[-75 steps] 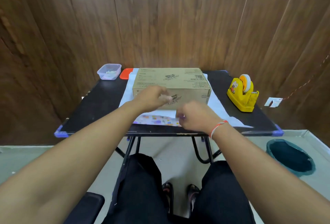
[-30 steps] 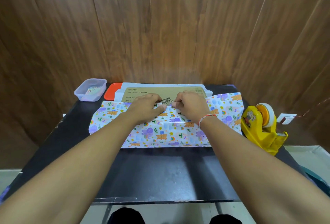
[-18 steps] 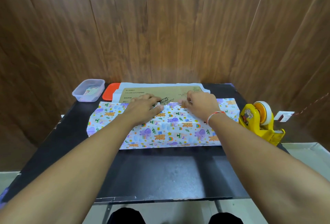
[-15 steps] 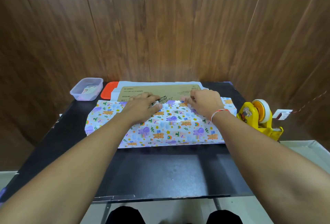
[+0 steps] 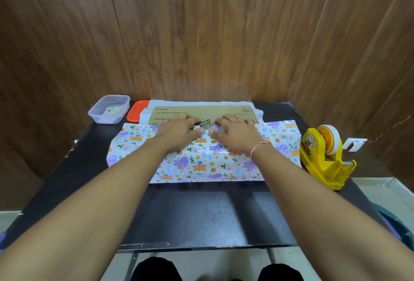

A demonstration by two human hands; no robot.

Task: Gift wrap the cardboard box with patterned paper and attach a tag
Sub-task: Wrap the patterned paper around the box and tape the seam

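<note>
Brown cardboard box (image 5: 202, 113) lies at the far middle of the black table (image 5: 197, 215), and the patterned paper (image 5: 201, 164) is folded up over its near side and onto its top. The left hand (image 5: 179, 131) lies flat on the paper edge, fingers stretched out and relaxed, pressing down. Just beside it, thumbs almost touching, the right hand (image 5: 235, 134) presses in the same flat way, an orange thread around its wrist. The hands hide the paper's edge, and most of the box is covered. At far left, the clear plastic container (image 5: 109, 109) holds small items, perhaps tags; they are too small to tell. The yellow tape dispenser (image 5: 324, 157) stands at the right.
</note>
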